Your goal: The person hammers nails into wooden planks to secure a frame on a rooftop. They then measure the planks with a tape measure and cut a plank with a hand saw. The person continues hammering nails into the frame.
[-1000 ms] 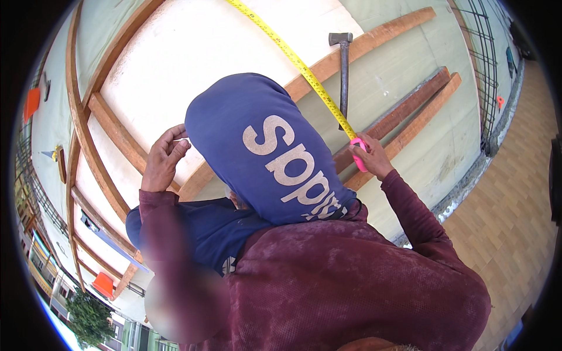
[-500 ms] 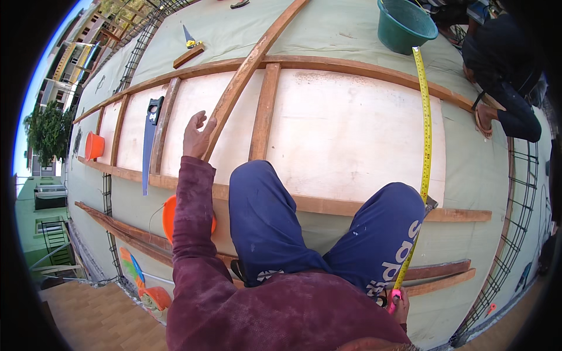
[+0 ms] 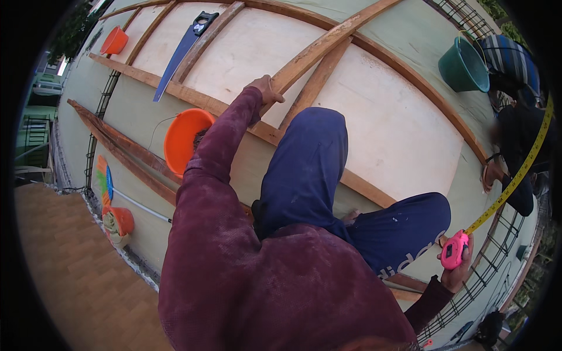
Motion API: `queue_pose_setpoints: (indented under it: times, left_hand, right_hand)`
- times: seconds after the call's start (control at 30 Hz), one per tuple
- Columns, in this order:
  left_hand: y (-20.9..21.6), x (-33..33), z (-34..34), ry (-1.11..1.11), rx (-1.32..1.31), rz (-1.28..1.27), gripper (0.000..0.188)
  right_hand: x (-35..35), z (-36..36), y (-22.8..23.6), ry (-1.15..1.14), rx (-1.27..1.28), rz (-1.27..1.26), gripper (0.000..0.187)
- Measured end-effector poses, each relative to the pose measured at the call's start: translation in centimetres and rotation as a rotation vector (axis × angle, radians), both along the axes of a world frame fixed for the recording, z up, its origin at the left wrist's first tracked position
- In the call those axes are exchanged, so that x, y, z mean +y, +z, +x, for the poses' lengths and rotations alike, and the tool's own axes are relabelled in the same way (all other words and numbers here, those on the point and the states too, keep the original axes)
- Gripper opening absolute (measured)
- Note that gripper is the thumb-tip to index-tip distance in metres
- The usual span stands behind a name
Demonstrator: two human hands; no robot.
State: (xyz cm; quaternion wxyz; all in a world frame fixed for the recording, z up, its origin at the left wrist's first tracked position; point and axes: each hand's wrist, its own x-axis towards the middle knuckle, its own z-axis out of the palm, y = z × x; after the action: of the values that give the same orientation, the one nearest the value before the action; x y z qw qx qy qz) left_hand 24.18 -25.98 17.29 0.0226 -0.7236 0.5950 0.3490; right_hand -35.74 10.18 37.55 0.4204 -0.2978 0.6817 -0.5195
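My left hand [image 3: 266,89] is closed on the near end of a loose wooden beam [image 3: 319,50]. The beam slants away to the far right, crossing above a wooden frame with pale panels [image 3: 386,99]. Out to the right, my right hand [image 3: 462,266] grips a pink tape measure [image 3: 453,250]. Its yellow blade [image 3: 515,180] is pulled out and rises toward the far right, in front of a crouching person. Close to my left forearm stands an orange bucket [image 3: 186,137] with dark contents, partly hidden by my sleeve.
A handsaw [image 3: 184,55] lies across the frame at the left, near a smaller orange bucket [image 3: 115,41]. Long planks [image 3: 120,146] and a broom [image 3: 105,178] lie at the near left. A green bucket [image 3: 463,67] and the crouching person [image 3: 518,137] are at the far right.
My left hand has closed round the beam's end. My right hand has lifted the tape measure outward to the right, and its blade has swung off the frame. The view has turned.
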Motion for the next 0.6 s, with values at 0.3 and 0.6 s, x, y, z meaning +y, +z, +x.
queue_pose_setpoints:
  times: [0.3, 0.6]
  left_hand:
    - [-0.5, 7.2, -1.6, -0.127, 0.149, 0.105, 0.113]
    - [2.2, 23.2, 4.9, 0.130, -0.230, -0.103, 0.064]
  right_hand:
    - [-10.6, 1.8, 2.7, 0.365, -0.027, -0.059, 0.081]
    - [-23.5, 5.1, -1.1, 0.736, 0.247, 0.050, 0.079]
